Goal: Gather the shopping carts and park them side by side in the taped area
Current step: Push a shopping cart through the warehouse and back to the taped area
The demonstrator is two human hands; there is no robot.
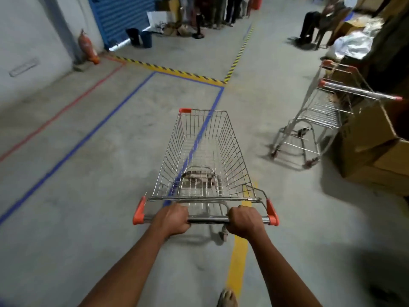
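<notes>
An empty wire shopping cart (204, 156) with orange corner caps stands in front of me, straddling the right-hand blue tape line (215, 103) of the taped area. My left hand (171, 220) grips the left part of its handle bar and my right hand (244, 221) grips the right part. The blue-taped rectangle (141, 85) stretches ahead and to the left on the concrete floor. A second cart (321, 111) stands at the right, beside cardboard boxes, with what looks like another cart nested behind it.
Cardboard boxes (374, 147) line the right side. A red extinguisher (87, 46) leans on the left wall by a blue shutter (124, 16). Yellow-black hazard tape (177, 70) bounds the far edge. People stand at the back; one sits on a chair (318, 21). A yellow line (239, 262) runs underfoot.
</notes>
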